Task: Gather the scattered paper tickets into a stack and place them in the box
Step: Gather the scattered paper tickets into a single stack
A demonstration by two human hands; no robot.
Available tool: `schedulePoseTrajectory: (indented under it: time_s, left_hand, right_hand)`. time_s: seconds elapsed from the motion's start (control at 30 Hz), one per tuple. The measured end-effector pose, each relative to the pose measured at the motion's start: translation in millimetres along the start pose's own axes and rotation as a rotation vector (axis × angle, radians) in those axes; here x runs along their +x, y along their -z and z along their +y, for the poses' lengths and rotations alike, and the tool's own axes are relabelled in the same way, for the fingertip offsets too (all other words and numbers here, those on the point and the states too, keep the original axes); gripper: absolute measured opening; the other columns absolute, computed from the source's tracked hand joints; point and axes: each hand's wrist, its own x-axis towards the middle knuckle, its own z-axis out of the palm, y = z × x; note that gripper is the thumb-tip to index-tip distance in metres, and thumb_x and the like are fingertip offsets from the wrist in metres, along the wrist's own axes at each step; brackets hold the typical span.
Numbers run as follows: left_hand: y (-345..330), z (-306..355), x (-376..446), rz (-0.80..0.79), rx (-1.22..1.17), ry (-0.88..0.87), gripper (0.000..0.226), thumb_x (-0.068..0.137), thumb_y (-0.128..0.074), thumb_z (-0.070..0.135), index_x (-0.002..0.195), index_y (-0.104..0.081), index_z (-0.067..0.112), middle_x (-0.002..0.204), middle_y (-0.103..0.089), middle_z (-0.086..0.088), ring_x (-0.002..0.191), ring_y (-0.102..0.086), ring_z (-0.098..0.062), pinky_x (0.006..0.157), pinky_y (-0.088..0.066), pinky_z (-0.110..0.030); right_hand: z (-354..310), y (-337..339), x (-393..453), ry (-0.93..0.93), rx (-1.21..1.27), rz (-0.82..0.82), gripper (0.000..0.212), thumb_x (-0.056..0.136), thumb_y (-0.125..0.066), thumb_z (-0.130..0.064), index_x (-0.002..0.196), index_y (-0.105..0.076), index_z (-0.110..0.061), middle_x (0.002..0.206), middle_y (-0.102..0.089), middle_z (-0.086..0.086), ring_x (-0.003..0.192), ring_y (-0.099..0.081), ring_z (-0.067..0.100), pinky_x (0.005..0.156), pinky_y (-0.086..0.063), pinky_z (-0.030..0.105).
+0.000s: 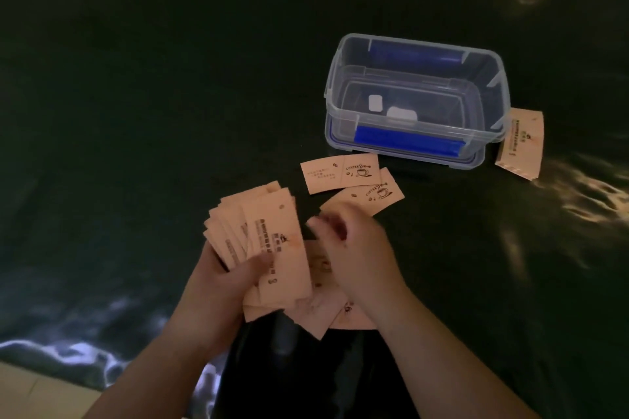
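Peach paper tickets (272,241) sit fanned in the left hand (218,286), thumb clamped across them. Gathering is midway — the right hand (354,248), blurred, fingers curled, grip unclear, hovers over two loose tickets (343,173) on the dark counter (136,112). Next: collect, square up. Clear plastic box (418,99) stands open — another ticket (520,143) lies beside it.

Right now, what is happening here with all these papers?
A person is gathering paper tickets on a dark table. The left hand holds a fanned stack of tickets, and the right hand, blurred, is beside the stack. A few loose tickets lie under the hands. Two coffee-print tickets lie just beyond the hands, and another ticket lies at the right of the clear plastic box. The box is open, and no tickets are in it.
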Motion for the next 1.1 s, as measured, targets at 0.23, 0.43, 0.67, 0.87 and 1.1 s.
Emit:
schedulePoseTrajectory:
  time_s: [0.23,0.43,0.67,0.87,1.1]
  left_hand:
    - [12.4,5.6,3.0,0.051,-0.037,-0.001,0.054,0.075,-0.067,0.007,0.126,-0.056,0.023,0.100,-0.082,-0.007,0.086,-0.080,-0.027,0.059,-0.065,-0.041]
    - [9.4,3.6,5.3,0.048,-0.032,0.008,0.060,0.070,-0.070,0.009,0.127,-0.056,0.023,0.109,-0.080,-0.012,0.092,-0.079,-0.031,0.061,-0.064,-0.044]
    - [5.5,0.9,8.1,0.056,-0.012,0.006,0.056,0.076,-0.068,0.007,0.129,-0.056,0.022,0.115,-0.078,-0.015,0.097,-0.078,-0.033,0.066,-0.065,-0.046]
    - [1.1,-4.0,10.6,0.081,-0.040,0.006,0.065,0.071,-0.070,0.012,0.133,-0.055,0.022,0.112,-0.079,-0.013,0.095,-0.079,-0.032,0.066,-0.065,-0.046]
    - [-21.7,-11.4,10.0,0.054,-0.016,0.010,0.065,0.076,-0.072,0.011,0.134,-0.052,0.031,0.120,-0.077,-0.011,0.103,-0.077,-0.034,0.079,-0.062,-0.057]
  right_hand:
    - [0.1,8.0,90.2,0.294,-0.714,0.048,0.082,0.084,-0.069,-0.043,0.152,-0.026,-0.030,0.162,-0.022,0.001,0.147,-0.017,0.026,0.113,-0.024,0.057]
    - [2.2,8.3,101.1,0.321,-0.841,0.079,0.082,0.082,-0.068,-0.053,0.151,-0.030,-0.032,0.161,-0.027,-0.001,0.145,-0.021,0.030,0.107,-0.028,0.059]
    - [4.7,-1.2,94.4,0.397,-0.929,0.120,0.068,0.083,-0.067,-0.050,0.142,-0.044,-0.024,0.139,-0.054,0.003,0.137,-0.031,0.030,0.101,-0.029,0.058]
    - [12.3,16.9,57.4,0.400,-0.659,0.219,0.043,0.086,-0.067,-0.027,0.127,-0.053,-0.024,0.123,-0.059,-0.001,0.117,-0.051,0.019,0.098,-0.039,0.044]
    - [17.7,79.9,-9.7,-0.282,0.635,0.737,0.021,0.096,-0.057,-0.029,0.092,-0.056,-0.050,0.103,-0.061,-0.016,0.089,-0.063,0.003,0.078,-0.055,0.030]
